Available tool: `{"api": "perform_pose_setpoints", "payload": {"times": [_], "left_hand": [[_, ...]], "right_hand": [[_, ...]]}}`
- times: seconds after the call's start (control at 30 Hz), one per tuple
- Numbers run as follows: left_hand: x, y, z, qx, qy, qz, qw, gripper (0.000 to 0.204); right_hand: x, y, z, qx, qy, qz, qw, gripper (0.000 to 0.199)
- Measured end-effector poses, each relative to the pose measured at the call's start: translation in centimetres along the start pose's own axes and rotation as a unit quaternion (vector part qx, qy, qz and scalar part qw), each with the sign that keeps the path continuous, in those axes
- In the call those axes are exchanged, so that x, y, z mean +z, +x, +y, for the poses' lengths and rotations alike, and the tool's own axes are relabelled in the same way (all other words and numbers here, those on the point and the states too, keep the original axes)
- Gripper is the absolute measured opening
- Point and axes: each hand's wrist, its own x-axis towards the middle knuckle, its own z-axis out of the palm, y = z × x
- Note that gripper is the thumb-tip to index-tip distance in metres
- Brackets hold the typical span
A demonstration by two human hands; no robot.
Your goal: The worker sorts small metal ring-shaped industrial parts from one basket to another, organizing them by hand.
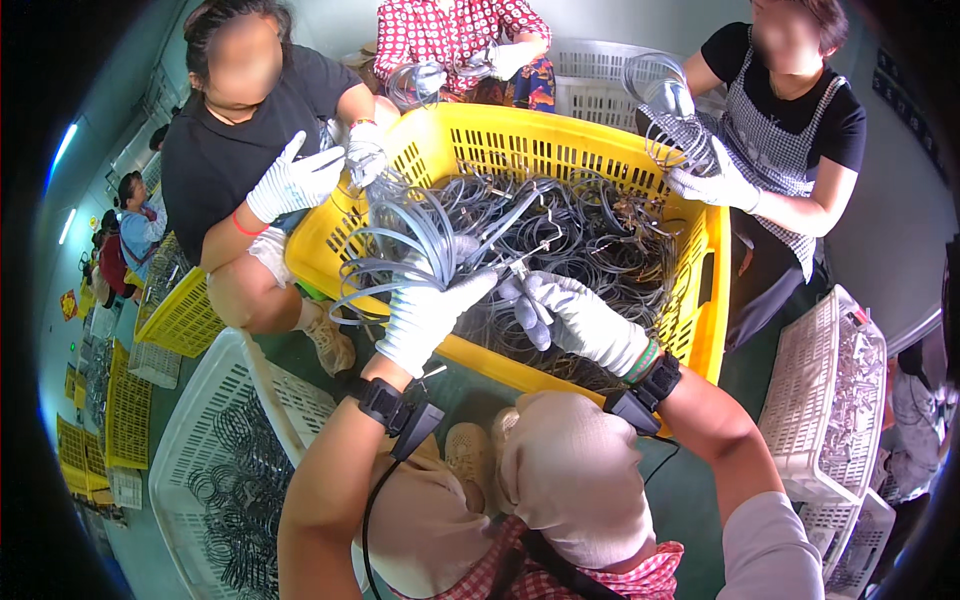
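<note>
My left hand (430, 300), in a white glove with grey fingertips, grips a bunch of looped grey bands (405, 240) that fan out above and left of it. My right hand (575, 315), gloved alike, has its thumb and fingers closed on a small metal end piece (520, 268) beside the left fingertips. Whether that piece belongs to one of the bunched bands I cannot tell. Both hands are over the near side of a yellow slotted crate (715, 330), which holds a tangled heap of dark looped bands (610, 235) with bits of bare metal among them.
Three co-workers in white gloves handle similar loops around the crate: a person in black (275, 120), one in red print (460, 40), and one in a checked apron (770, 130). White crates stand left (260, 370) and right (800, 400), with more yellow crates (185, 315) behind.
</note>
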Motion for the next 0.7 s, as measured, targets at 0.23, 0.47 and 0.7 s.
{"api": "perform_pose_setpoints", "payload": {"times": [0.23,0.47,0.7], "left_hand": [[0.9,0.1,0.1,0.004,-0.073,0.045,0.996,0.025],[-0.7,1.1,-0.9,-0.055,-0.203,0.187,0.960,0.046],[0.1,0.4,-0.6,0.000,-0.101,0.048,0.994,0.062]], "right_hand": [[-0.2,0.4,0.1,-0.049,-0.110,0.140,0.983,0.021],[-0.3,0.6,-0.5,-0.012,0.072,0.075,0.995,0.028],[1.3,-0.1,-0.5,0.011,0.018,0.017,1.000,0.034]]}}
